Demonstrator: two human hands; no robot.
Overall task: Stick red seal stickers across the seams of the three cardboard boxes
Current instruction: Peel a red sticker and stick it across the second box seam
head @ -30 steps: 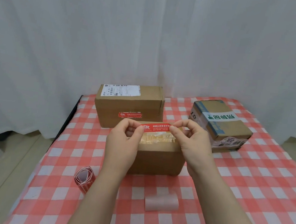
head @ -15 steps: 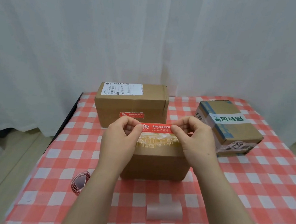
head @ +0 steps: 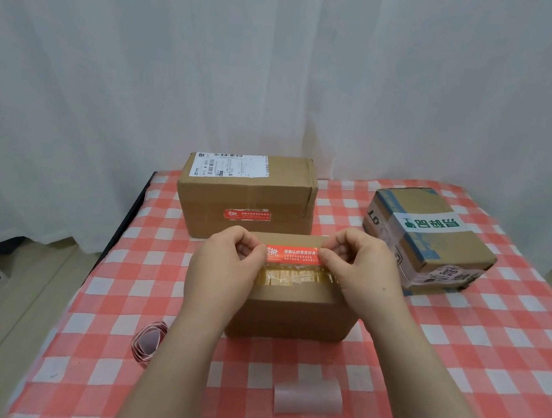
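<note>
Both hands, left hand [head: 224,264] and right hand [head: 363,272], pinch the ends of a red seal sticker [head: 292,255] stretched over the near cardboard box [head: 290,316] on the checked table [head: 457,347]

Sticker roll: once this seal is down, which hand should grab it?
Left, likely. The sticker roll lies left of the near box, below the left hand; the right hand would have to cross the box. Both pinch the red sticker.

The right-hand box [head: 447,247] label reads "3012"; the red sticker [head: 292,254] carries white Chinese print.
</note>
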